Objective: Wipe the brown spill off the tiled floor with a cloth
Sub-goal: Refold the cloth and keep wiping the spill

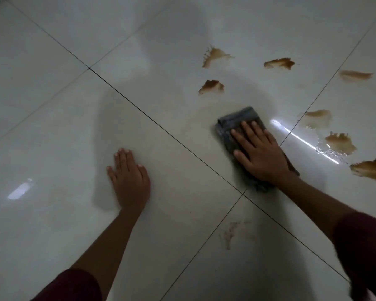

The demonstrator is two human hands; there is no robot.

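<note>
A folded grey cloth (pixel 232 122) lies flat on the glossy white tiled floor (pixel 52 127), right of centre. My right hand (pixel 262 155) presses down on it with straight, spread fingers. Several brown spill patches (pixel 211 86) dot the tiles beyond and to the right of the cloth, the nearest one a short way past its far edge. A larger patch (pixel 371 170) sits at the right edge. A faint brown smear (pixel 229 233) marks the tile nearer to me. My left hand (pixel 128 177) rests flat on the bare floor to the left, fingers straight, holding nothing.
Dark grout lines (pixel 161 127) cross the floor diagonally and meet just below the cloth. A wet, shiny streak (pixel 302 140) with droplets runs between the cloth and the right-hand patches. Dark red sleeves cover both my forearms near the frame's bottom.
</note>
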